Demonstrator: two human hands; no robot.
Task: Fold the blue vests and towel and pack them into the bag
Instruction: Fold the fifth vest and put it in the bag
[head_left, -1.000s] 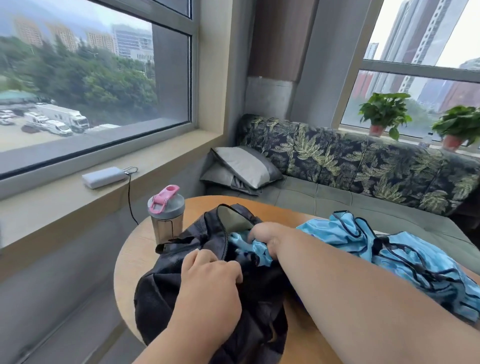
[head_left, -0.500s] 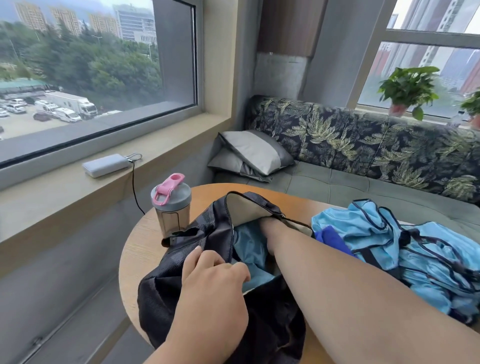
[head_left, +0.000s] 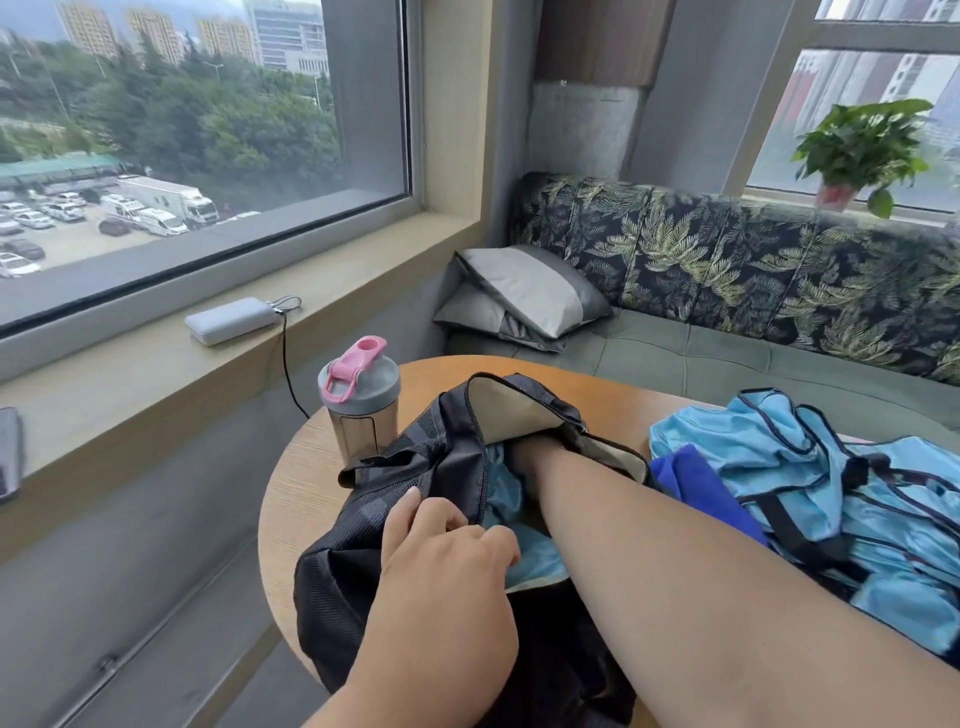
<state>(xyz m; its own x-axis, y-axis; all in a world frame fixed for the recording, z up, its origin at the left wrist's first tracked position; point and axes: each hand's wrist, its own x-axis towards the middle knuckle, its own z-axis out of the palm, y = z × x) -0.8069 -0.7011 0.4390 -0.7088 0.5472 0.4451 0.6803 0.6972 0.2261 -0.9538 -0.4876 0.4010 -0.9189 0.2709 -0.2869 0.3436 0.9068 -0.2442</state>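
Note:
A black mesh bag (head_left: 431, 457) lies open on the round wooden table (head_left: 296, 499). My left hand (head_left: 447, 587) grips the near edge of its opening, fingers curled over the rim. My right hand (head_left: 537, 454) reaches into the bag; only the wrist and the back of the hand show, the fingers are hidden. A light blue vest (head_left: 530, 558) lies inside the bag under my right forearm. To the right, a heap of light blue vests (head_left: 831, 499) with dark trim sits on the table. A dark blue towel (head_left: 696, 478) lies against the heap's left side.
A shaker bottle with a pink cap (head_left: 358, 400) stands just left of the bag. A white power bank (head_left: 231, 320) with a cable lies on the window ledge. Behind the table are a leaf-print sofa (head_left: 727, 270), a grey pillow (head_left: 524, 291) and a potted plant (head_left: 857, 150).
My right hand, which gripped blue fabric at the bag's mouth, has gone down into the bag with it. My left hand stays on the bag's edge.

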